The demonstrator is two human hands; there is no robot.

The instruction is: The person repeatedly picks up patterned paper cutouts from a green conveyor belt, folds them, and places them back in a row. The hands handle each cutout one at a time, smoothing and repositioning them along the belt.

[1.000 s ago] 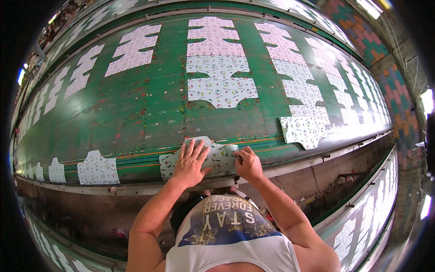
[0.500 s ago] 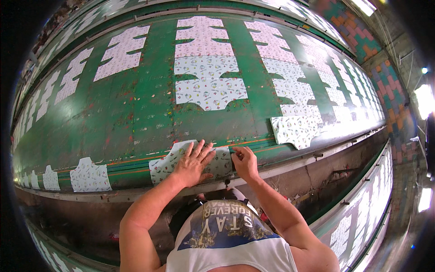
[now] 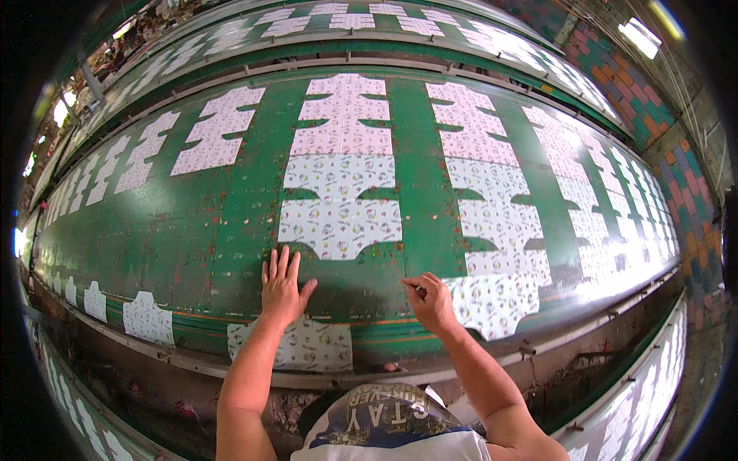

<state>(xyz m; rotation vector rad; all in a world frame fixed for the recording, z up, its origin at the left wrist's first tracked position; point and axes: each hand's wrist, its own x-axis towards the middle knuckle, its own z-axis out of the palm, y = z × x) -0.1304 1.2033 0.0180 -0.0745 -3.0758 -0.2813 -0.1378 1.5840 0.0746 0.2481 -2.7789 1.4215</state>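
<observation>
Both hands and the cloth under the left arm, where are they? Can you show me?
Left hand [image 3: 282, 296], head view: back of the hand.
Right hand [image 3: 433, 306], head view: back of the hand.
Cloth [image 3: 319, 346], head view: its printed face.

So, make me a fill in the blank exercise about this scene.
The long table is coloured ____.
The hand with spread fingers is the person's ____ one.
The printed piece nearest the right hand lies to its ____.
In the middle column, the nearer part is white, the farther part ____.

Missing words: green; left; right; pink.
</observation>
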